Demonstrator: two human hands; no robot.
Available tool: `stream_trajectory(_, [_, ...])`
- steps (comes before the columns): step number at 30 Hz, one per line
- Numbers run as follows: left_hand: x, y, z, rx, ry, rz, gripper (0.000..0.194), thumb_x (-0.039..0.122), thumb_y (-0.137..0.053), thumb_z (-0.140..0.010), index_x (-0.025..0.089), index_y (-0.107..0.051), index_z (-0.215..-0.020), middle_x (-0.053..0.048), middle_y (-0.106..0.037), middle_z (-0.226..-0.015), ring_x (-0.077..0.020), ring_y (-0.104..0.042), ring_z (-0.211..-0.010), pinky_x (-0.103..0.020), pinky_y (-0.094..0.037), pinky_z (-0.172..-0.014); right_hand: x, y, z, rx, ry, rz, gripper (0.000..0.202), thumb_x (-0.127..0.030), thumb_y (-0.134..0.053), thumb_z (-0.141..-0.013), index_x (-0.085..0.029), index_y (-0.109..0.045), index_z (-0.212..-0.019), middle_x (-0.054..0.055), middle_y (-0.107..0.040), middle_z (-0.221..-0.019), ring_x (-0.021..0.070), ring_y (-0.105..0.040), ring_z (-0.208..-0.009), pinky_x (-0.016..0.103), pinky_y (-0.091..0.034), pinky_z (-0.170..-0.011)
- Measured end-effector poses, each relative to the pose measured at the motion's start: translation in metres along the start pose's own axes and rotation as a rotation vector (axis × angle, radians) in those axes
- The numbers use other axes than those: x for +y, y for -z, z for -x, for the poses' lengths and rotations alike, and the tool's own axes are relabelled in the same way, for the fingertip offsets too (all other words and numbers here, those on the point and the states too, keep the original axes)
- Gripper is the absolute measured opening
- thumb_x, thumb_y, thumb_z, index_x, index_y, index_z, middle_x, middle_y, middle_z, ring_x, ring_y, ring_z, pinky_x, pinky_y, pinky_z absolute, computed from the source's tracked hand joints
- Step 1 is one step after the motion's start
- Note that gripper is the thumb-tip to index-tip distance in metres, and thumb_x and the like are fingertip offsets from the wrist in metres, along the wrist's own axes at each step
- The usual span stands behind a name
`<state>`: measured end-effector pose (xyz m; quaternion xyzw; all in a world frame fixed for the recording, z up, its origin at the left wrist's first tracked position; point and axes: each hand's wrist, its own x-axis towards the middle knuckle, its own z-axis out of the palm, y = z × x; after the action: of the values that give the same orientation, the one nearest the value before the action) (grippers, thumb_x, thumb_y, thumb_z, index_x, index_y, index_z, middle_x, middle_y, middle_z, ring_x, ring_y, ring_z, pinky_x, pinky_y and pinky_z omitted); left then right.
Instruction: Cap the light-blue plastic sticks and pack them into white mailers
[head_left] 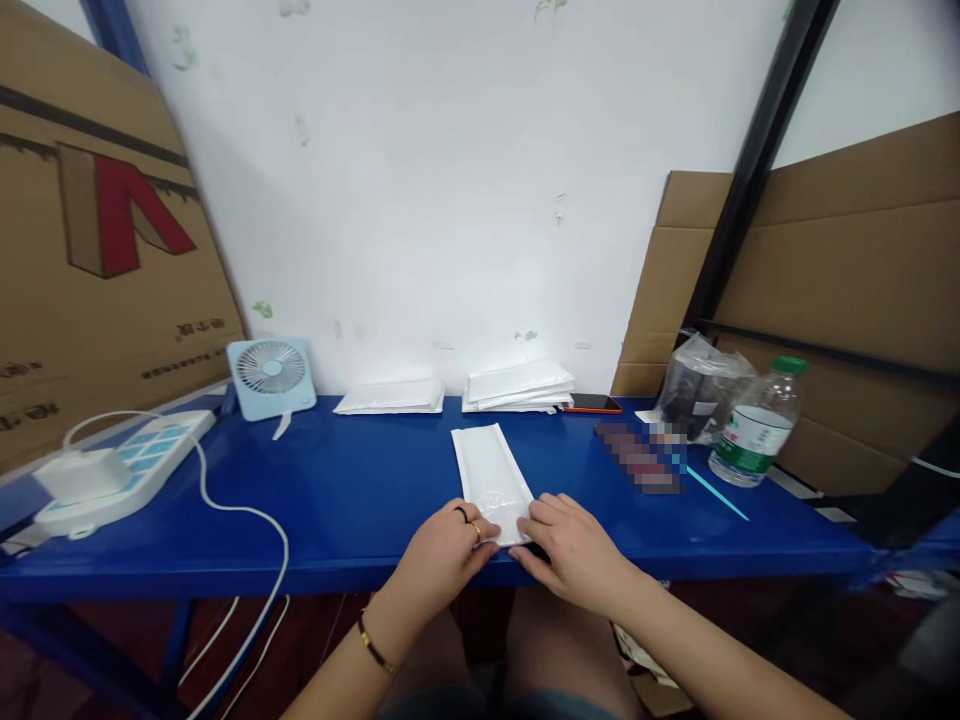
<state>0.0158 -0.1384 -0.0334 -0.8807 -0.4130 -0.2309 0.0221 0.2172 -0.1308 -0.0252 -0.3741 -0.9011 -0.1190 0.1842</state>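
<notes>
A flat white packet (489,465) lies lengthwise on the blue table, its near end at the front edge. Clear, shiny plastic shows over its lower part. My left hand (444,545), with rings and a bracelet, pinches the packet's near left corner between thumb and fingers. At the near right corner, my right hand (576,550) grips the same end, fingers on top and thumb below at the edge. Behind it, by the wall, sit a low stack of similar white packets (390,396) and a taller, uneven stack (517,382).
On the blue table (360,470) stand a light blue fan (271,378) and a white power strip (161,455) with a cable hanging over the edge. To the right are a phone (592,403), a water bottle (757,430), a plastic bag (705,385) and a thin turquoise stick (716,490).
</notes>
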Motion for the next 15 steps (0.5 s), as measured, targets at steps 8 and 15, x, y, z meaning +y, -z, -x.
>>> stream_trajectory(8, [-0.004, 0.020, -0.018, 0.237, 0.013, -0.028, 0.017, 0.020, -0.039, -0.089, 0.019, -0.056, -0.091, -0.004, -0.058, -0.084, -0.0167, -0.053, -0.082, -0.032, -0.045, -0.076, 0.001, 0.029, -0.040, 0.000, 0.039, 0.099, 0.017, -0.016, -0.048, -0.082, -0.016, -0.060, -0.071, 0.005, -0.059, -0.068, 0.0153, -0.051, -0.062, 0.029, -0.031, -0.057])
stream_trajectory(15, [-0.033, 0.023, 0.034, 0.805, 0.288, 0.224, 0.029, 0.023, -0.044, -0.085, 0.021, -0.046, -0.113, -0.010, -0.046, -0.107, -0.0150, -0.049, -0.078, -0.034, -0.047, -0.074, 0.060, 0.073, -0.144, 0.112, -0.414, -0.745, 0.026, -0.036, -0.060, -0.075, -0.015, -0.056, -0.059, -0.003, -0.043, -0.044, 0.0081, -0.038, -0.041, 0.022, -0.026, -0.041])
